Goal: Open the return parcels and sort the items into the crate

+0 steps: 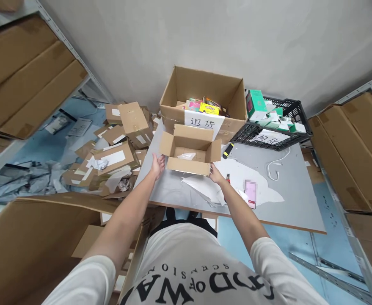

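A small open cardboard box (188, 165) is over the near side of the table, its flaps spread and a piece of white paper (186, 156) inside. My right hand (216, 173) grips its front right corner. At the box's left side, my left hand (158, 165) is open, fingers apart; a small gap seems to separate it from the cardboard. Below the box lie loose white paper sheets (201, 187). Near my right forearm are a red cutter (228, 178), partly hidden, and a phone (250, 195) with a pink screen.
Behind stands a large labelled carton (169, 111) holding colourful packages. A black crate (296, 111) with green boxes is at the right, near a white cable (269, 169) and a black-and-yellow tool (228, 151). Cardboard boxes (135, 123) are piled left of the grey table (303, 203).
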`<state>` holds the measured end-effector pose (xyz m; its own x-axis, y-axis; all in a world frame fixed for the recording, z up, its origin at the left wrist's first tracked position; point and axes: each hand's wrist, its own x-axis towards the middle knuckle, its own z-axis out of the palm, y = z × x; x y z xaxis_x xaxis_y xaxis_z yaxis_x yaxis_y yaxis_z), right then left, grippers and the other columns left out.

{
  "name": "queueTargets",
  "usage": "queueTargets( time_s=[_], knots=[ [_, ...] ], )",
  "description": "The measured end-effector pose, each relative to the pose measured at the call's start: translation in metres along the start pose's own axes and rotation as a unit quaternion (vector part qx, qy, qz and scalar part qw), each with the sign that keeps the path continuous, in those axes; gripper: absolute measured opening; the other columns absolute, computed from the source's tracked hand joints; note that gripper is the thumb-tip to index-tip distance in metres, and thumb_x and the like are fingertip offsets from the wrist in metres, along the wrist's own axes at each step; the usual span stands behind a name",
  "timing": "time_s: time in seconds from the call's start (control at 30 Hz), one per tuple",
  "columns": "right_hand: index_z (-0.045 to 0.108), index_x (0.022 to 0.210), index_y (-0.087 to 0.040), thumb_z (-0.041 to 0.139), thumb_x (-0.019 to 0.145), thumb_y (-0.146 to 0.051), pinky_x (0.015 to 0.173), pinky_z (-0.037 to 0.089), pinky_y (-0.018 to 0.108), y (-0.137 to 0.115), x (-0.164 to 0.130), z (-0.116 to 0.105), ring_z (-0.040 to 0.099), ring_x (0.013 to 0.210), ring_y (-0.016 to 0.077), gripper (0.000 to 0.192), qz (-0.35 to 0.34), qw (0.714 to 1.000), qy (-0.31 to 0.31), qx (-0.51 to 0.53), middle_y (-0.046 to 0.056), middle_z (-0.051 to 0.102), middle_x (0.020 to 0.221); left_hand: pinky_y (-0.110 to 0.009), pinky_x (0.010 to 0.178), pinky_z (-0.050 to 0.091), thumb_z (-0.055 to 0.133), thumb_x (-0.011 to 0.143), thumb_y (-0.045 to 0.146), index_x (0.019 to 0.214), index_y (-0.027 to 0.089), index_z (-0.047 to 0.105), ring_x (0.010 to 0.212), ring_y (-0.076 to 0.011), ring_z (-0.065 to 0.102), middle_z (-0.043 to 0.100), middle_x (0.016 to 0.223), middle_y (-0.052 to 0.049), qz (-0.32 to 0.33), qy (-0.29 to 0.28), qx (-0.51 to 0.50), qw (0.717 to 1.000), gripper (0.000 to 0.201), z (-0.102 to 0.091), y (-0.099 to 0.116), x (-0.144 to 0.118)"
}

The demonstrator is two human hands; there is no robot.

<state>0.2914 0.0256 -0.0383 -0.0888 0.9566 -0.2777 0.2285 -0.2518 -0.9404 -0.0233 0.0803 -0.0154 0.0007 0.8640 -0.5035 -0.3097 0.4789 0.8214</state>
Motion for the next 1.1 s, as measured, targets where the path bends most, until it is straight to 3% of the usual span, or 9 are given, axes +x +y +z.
queueTargets(
  time_s=[0.07,0.13,0.2,0.37,0.5,0.63,0.83,0.97,1.1],
  knots=[
    [0.037,0.134,-0.021,0.070,0.058,-0.018,0.103,0.040,0.043,-0.002,-0.002,0.017,0.047,0.127,0.0262,0.083,-0.015,1.000,-0.004,0.008,0.016,0.044,0.140,-0.038,0.093,0.048,0.015,0.080,0.079,0.105,0.018,0.062,0.122,-0.0274,0.052,0.065,0.115,-0.013,0.013,-0.057,-0.013,0.998,0.081,0.007,-0.002,-0.002],
    [0.041,0.128,-0.020,0.070,0.058,-0.018,0.101,0.042,0.043,-0.003,-0.005,0.034,0.051,0.122,0.0261,0.076,-0.013,1.000,0.000,-0.001,0.015,0.049,0.134,-0.035,0.085,0.051,0.020,0.079,0.080,0.097,0.018,0.062,0.110,-0.0264,0.060,0.068,0.103,-0.011,0.036,-0.059,-0.021,0.997,0.077,0.004,-0.005,-0.007],
    [0.045,0.122,-0.020,0.070,0.059,-0.017,0.100,0.043,0.044,-0.006,-0.004,0.054,0.053,0.118,0.0265,0.068,-0.011,1.000,-0.008,-0.007,0.015,0.053,0.130,-0.032,0.080,0.052,0.025,0.079,0.079,0.092,0.018,0.061,0.102,-0.0247,0.063,0.069,0.095,-0.009,0.061,-0.032,-0.025,0.997,0.072,-0.014,-0.006,-0.013],
    [0.049,0.116,-0.020,0.065,0.060,-0.012,0.102,0.041,0.043,-0.032,0.032,0.135,0.054,0.118,0.0241,0.058,-0.033,0.995,-0.094,0.014,0.011,0.057,0.125,-0.029,0.067,0.052,0.024,0.079,0.079,0.089,0.019,0.062,0.090,-0.0226,0.066,0.068,0.089,-0.008,0.104,0.049,-0.042,0.993,0.072,-0.109,0.013,-0.032],
    [0.040,0.133,-0.021,0.063,0.059,-0.009,0.108,0.035,0.042,-0.072,0.076,0.215,0.046,0.128,0.0233,0.078,-0.045,0.982,-0.178,0.043,0.010,0.051,0.135,-0.027,0.059,0.050,0.015,0.080,0.079,0.096,0.016,0.064,0.084,-0.0221,0.067,0.069,0.089,-0.010,0.104,0.120,-0.063,0.985,0.081,-0.192,0.044,-0.047],
    [0.019,0.147,-0.024,0.062,0.060,-0.009,0.114,0.025,0.039,-0.106,0.114,0.278,0.032,0.138,0.0204,0.098,-0.061,0.974,-0.211,0.058,0.006,0.033,0.150,-0.030,0.064,0.051,0.007,0.078,0.081,0.115,0.016,0.061,0.090,-0.0233,0.067,0.069,0.099,-0.013,0.100,0.168,-0.110,0.975,0.092,-0.246,0.066,-0.057],
    [-0.008,0.150,-0.023,0.065,0.068,-0.018,0.113,0.024,0.041,-0.120,0.150,0.327,0.023,0.142,0.0196,0.109,-0.063,0.971,-0.225,0.047,0.005,0.014,0.156,-0.038,0.103,0.039,0.006,0.080,0.078,0.141,0.019,0.039,0.125,-0.0220,0.049,0.057,0.129,-0.013,0.110,0.194,-0.155,0.962,0.091,-0.273,0.071,-0.061],
    [-0.009,0.149,-0.026,0.062,0.070,-0.020,0.112,0.020,0.047,-0.113,0.154,0.335,0.018,0.143,0.0226,0.107,-0.067,0.969,-0.237,0.004,0.005,0.006,0.158,-0.040,0.112,0.027,0.006,0.080,0.078,0.145,0.021,0.031,0.133,-0.0226,0.040,0.047,0.141,-0.010,0.112,0.198,-0.170,0.959,0.090,-0.279,0.065,-0.068],
    [-0.008,0.149,-0.026,0.061,0.069,-0.019,0.113,0.016,0.050,-0.107,0.146,0.339,0.011,0.144,0.0226,0.106,-0.069,0.966,-0.250,-0.002,0.005,0.005,0.158,-0.039,0.114,0.023,0.008,0.083,0.075,0.143,0.023,0.037,0.136,-0.0224,0.035,0.044,0.144,-0.007,0.110,0.217,-0.176,0.954,0.085,-0.286,0.057,-0.084]
  ],
)
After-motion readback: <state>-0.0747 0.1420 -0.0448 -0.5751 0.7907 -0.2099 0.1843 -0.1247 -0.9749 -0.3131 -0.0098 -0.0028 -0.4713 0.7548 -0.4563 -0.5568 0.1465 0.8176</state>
